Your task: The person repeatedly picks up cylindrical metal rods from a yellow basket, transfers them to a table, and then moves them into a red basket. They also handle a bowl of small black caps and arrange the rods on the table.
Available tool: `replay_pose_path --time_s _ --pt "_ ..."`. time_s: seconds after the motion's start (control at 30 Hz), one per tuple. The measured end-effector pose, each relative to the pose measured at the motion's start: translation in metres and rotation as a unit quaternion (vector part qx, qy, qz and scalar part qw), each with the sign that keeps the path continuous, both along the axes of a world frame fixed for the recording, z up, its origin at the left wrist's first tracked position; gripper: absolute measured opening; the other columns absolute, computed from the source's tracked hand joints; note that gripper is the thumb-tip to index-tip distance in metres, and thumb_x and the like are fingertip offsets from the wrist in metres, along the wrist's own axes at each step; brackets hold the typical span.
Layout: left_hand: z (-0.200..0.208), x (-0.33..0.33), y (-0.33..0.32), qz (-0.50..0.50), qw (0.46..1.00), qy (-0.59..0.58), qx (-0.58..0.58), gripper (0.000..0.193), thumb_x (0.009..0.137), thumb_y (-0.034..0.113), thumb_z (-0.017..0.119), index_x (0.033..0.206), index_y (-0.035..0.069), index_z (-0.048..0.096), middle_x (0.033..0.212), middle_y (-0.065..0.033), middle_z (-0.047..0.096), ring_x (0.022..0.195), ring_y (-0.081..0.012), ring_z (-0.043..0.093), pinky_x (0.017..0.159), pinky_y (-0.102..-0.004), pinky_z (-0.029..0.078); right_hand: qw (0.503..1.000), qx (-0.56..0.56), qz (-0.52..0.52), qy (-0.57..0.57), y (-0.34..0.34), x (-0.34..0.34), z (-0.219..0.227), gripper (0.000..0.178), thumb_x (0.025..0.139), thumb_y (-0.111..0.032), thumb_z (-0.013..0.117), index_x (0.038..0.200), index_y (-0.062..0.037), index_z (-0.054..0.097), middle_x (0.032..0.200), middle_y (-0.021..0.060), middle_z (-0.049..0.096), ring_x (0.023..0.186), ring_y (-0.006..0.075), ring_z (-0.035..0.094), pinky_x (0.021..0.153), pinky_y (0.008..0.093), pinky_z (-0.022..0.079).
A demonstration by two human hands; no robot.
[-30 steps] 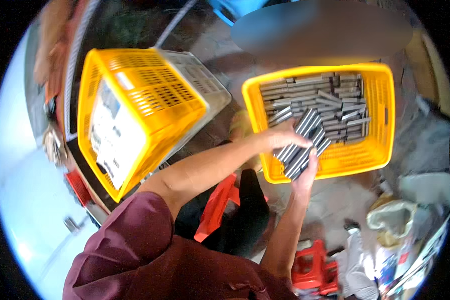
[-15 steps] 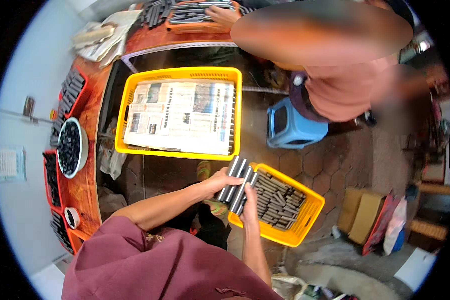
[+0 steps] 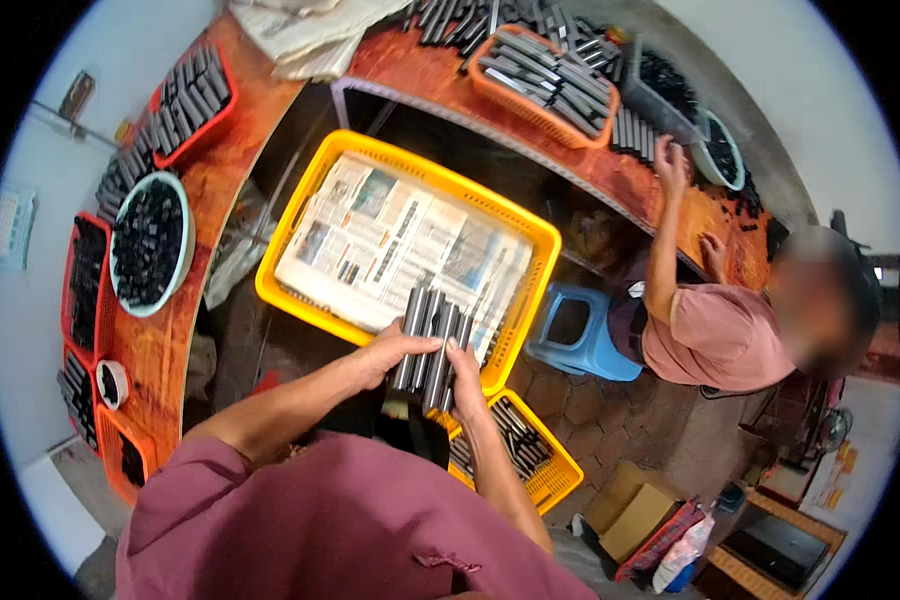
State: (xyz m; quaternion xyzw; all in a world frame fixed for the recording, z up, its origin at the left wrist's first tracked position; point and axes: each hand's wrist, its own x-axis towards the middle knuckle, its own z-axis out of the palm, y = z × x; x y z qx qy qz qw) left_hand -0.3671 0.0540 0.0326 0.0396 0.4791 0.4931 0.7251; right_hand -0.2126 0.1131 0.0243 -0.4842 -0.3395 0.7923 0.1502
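Several smooth dark grey rods [image 3: 432,345] are bunched side by side, gripped from both ends of the bundle. My left hand [image 3: 382,357] closes round their left side, thumb laid across. Against the right side, my right hand [image 3: 466,385] holds them with its thumb on top. The bundle is over the near edge of a large yellow basket [image 3: 300,215], which is lined with printed newspaper [image 3: 370,215]. Below my right forearm, a smaller yellow basket [image 3: 562,487] holds many similar rods and is partly hidden by my arm.
A reddish wooden bench [image 3: 225,175] curves along the left and back. On it stand a red basket of rods [image 3: 195,95], a bowl of short dark pieces [image 3: 150,245] and an orange basket [image 3: 545,85]. A co-worker [image 3: 715,330] reaches over the bench beside a blue stool [image 3: 585,335].
Both hands have carried the rods from beside the smaller basket to the newspaper-lined one. The view has turned. The co-worker's hand has left the orange basket and reaches along the bench.
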Motion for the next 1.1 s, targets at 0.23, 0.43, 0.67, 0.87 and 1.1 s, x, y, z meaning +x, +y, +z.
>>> replay_pose_path --time_s 0.23,0.43,0.67,0.87,1.1 --pt "-0.005 -0.020 -0.010 0.064 0.998 0.009 -0.021 0.057 0.081 0.030 0.075 0.125 0.000 0.054 0.105 -0.0100 0.065 0.096 -0.0177 0.064 0.086 -0.0322 0.053 0.997 -0.025 0.076 0.006 0.011 -0.025 -0.016 0.056 0.095 -0.041 0.054 0.131 -0.0008 0.042 0.110 0.0107 0.058 0.097 0.0179 0.061 0.079 0.0337 0.055" --pt "-0.011 -0.051 -0.010 0.086 0.995 0.014 -0.039 0.061 0.079 0.031 0.076 0.127 0.003 0.051 0.107 -0.0099 0.064 0.095 -0.0181 0.065 0.083 -0.0325 0.054 0.994 -0.002 0.106 0.017 0.020 -0.062 -0.024 0.060 0.095 -0.042 0.055 0.134 0.0015 0.039 0.114 0.0129 0.057 0.099 0.0187 0.060 0.083 0.0334 0.053" --pt "-0.020 -0.136 0.012 0.072 0.995 0.034 -0.056 0.061 0.082 0.031 0.074 0.131 0.003 0.049 0.112 -0.0105 0.063 0.101 -0.0190 0.063 0.089 -0.0343 0.051 0.996 -0.026 0.081 0.013 0.036 -0.143 -0.037 0.069 0.093 -0.042 0.059 0.138 0.0051 0.036 0.121 0.0165 0.056 0.107 0.0208 0.057 0.091 0.0338 0.048" --pt "-0.075 -0.246 0.059 0.068 0.997 0.027 -0.011 0.058 0.084 0.023 0.072 0.132 0.004 0.048 0.116 -0.0116 0.064 0.098 -0.0199 0.065 0.085 -0.0355 0.055 0.999 0.027 0.024 -0.033 0.067 -0.251 -0.073 0.071 0.092 -0.040 0.061 0.138 0.0069 0.035 0.128 0.0205 0.053 0.116 0.0257 0.053 0.102 0.0367 0.041" --pt "-0.078 -0.424 0.241 0.053 0.991 0.061 0.109 0.045 0.086 0.040 0.070 0.116 0.007 0.064 0.100 -0.0081 0.071 0.084 -0.0184 0.070 0.076 -0.0344 0.059 0.981 0.184 0.065 -0.008 0.269 -0.428 -0.084 0.074 0.085 -0.049 0.066 0.133 0.0032 0.044 0.120 0.0157 0.059 0.109 0.0228 0.058 0.097 0.0361 0.045"
